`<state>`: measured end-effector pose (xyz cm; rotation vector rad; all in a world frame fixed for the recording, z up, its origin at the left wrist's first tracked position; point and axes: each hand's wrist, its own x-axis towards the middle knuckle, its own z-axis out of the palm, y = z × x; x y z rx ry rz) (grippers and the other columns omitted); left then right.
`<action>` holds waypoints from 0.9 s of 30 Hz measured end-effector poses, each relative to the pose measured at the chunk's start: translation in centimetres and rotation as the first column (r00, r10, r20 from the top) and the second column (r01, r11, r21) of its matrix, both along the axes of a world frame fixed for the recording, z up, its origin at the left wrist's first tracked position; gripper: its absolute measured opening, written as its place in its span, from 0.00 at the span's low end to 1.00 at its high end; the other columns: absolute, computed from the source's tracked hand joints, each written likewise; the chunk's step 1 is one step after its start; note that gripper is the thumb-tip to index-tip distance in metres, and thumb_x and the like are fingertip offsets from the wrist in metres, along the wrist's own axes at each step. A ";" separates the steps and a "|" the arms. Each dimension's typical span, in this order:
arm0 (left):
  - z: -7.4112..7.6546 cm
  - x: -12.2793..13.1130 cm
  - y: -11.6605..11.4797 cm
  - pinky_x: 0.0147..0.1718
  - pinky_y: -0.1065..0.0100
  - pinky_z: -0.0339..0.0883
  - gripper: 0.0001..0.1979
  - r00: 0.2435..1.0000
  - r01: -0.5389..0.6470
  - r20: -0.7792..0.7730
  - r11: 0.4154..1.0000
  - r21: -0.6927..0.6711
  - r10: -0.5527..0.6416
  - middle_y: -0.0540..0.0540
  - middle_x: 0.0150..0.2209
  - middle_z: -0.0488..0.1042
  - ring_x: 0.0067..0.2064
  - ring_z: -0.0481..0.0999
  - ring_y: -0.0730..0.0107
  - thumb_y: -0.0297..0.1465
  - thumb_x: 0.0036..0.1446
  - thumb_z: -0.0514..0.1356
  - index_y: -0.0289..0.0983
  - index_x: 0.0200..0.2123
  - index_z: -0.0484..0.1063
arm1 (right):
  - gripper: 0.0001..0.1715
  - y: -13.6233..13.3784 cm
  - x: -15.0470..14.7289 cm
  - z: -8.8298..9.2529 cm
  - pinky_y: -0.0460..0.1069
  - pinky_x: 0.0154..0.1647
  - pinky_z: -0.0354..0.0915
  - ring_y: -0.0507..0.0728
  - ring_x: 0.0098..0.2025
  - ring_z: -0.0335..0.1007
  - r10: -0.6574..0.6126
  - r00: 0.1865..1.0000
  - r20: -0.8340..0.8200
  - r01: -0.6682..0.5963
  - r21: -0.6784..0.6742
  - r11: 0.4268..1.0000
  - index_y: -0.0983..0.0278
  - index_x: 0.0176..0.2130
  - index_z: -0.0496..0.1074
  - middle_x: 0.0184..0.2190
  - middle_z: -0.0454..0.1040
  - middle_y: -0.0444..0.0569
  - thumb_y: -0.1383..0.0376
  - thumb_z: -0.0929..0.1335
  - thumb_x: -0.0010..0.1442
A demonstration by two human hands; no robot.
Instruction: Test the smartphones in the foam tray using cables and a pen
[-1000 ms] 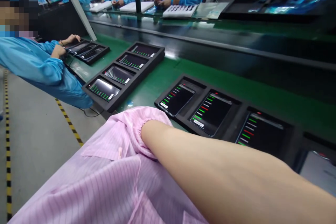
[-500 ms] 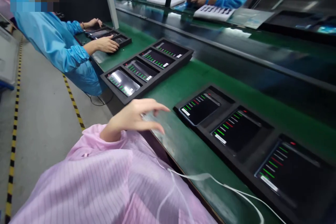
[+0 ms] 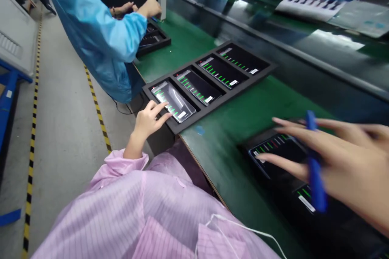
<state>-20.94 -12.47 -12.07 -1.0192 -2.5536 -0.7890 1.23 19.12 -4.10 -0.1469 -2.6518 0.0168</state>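
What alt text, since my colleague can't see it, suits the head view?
The left hand touches the nearest phone in a black tray of four phones on a green belt. The blurred right hand holds a blue pen over a second tray. A person in blue works alongside.

No text, brand or number can be read. Rows of green bars are shown on the phone screens (image 3: 197, 87) in the black tray (image 3: 188, 122) at the centre of the frame. Green and red rows are shown on the blurred screen (image 3: 281, 149) at lower right. The lettering is too small to be made out.
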 end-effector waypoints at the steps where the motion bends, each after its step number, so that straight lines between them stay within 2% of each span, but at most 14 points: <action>1: 0.0 -0.1 0.0 0.32 0.72 0.68 0.27 1.000 0.013 0.003 1.000 -0.018 -0.013 0.46 0.38 0.72 0.32 0.74 0.73 0.53 0.67 0.52 0.41 0.54 0.77 | 0.40 -0.3 -2.0 -0.4 0.68 0.49 0.56 0.70 0.47 0.72 0.108 0.994 -0.019 -0.109 -0.028 0.994 0.50 0.41 0.76 0.42 0.82 0.56 0.27 0.57 0.55; 3: 0.2 -0.2 0.0 0.31 0.72 0.68 0.27 1.000 0.028 -0.002 0.997 -0.068 -0.028 0.46 0.37 0.72 0.31 0.74 0.73 0.52 0.67 0.52 0.41 0.54 0.77 | 0.43 -1.1 -6.5 -1.4 0.70 0.52 0.51 0.73 0.52 0.70 0.226 0.974 0.014 -0.225 -0.055 0.973 0.55 0.48 0.75 0.48 0.80 0.59 0.29 0.55 0.59; 6: 0.7 -0.3 -0.1 0.28 0.72 0.67 0.26 0.999 0.039 -0.017 0.989 -0.145 -0.042 0.45 0.37 0.71 0.31 0.74 0.72 0.50 0.69 0.51 0.39 0.53 0.78 | 0.43 -2.1 -12.4 -2.7 0.68 0.54 0.47 0.74 0.56 0.66 0.281 0.956 0.079 -0.275 -0.081 0.958 0.59 0.50 0.74 0.52 0.78 0.58 0.31 0.56 0.62; 10: 1.3 -0.2 0.0 0.27 0.72 0.68 0.26 0.999 0.050 0.018 0.980 -0.192 -0.047 0.45 0.37 0.70 0.27 0.71 0.74 0.49 0.69 0.51 0.39 0.54 0.77 | 0.42 -2.8 -16.8 -3.6 0.66 0.55 0.45 0.72 0.56 0.64 0.352 0.929 0.114 -0.336 -0.139 0.932 0.61 0.48 0.73 0.49 0.78 0.58 0.31 0.58 0.61; 14: 1.5 -0.3 0.1 0.28 0.72 0.69 0.26 0.998 0.046 0.045 0.986 -0.161 -0.039 0.46 0.37 0.69 0.26 0.70 0.76 0.49 0.69 0.52 0.39 0.58 0.74 | 0.42 -3.2 -19.0 -4.1 0.65 0.55 0.44 0.70 0.56 0.63 0.420 0.895 0.152 -0.394 -0.178 0.902 0.62 0.50 0.72 0.47 0.78 0.57 0.32 0.58 0.62; 19: 1.6 -0.2 0.2 0.28 0.73 0.69 0.25 0.997 0.055 0.057 0.985 -0.166 -0.047 0.46 0.37 0.71 0.27 0.71 0.76 0.49 0.68 0.53 0.40 0.57 0.74 | 0.40 -3.1 -20.2 -4.7 0.64 0.54 0.45 0.70 0.54 0.63 0.445 0.877 0.182 -0.410 -0.200 0.890 0.62 0.49 0.72 0.43 0.79 0.57 0.34 0.58 0.63; 24: 2.0 -0.8 0.1 0.27 0.73 0.67 0.23 0.999 0.032 -0.005 0.981 -0.190 -0.034 0.44 0.38 0.75 0.29 0.75 0.73 0.47 0.69 0.53 0.39 0.56 0.75 | 0.34 -2.6 -20.1 -5.0 0.65 0.53 0.45 0.71 0.56 0.61 0.354 0.929 0.103 -0.327 -0.212 0.921 0.61 0.48 0.71 0.50 0.78 0.57 0.37 0.61 0.63; 27: 2.8 -1.9 0.4 0.29 0.73 0.68 0.21 0.999 0.002 -0.049 0.984 -0.179 -0.011 0.43 0.39 0.76 0.32 0.77 0.70 0.44 0.70 0.52 0.40 0.55 0.76 | 0.28 -2.3 -20.1 -5.0 0.66 0.54 0.44 0.73 0.56 0.60 0.268 0.961 0.072 -0.248 -0.212 0.945 0.61 0.48 0.71 0.49 0.77 0.57 0.42 0.62 0.64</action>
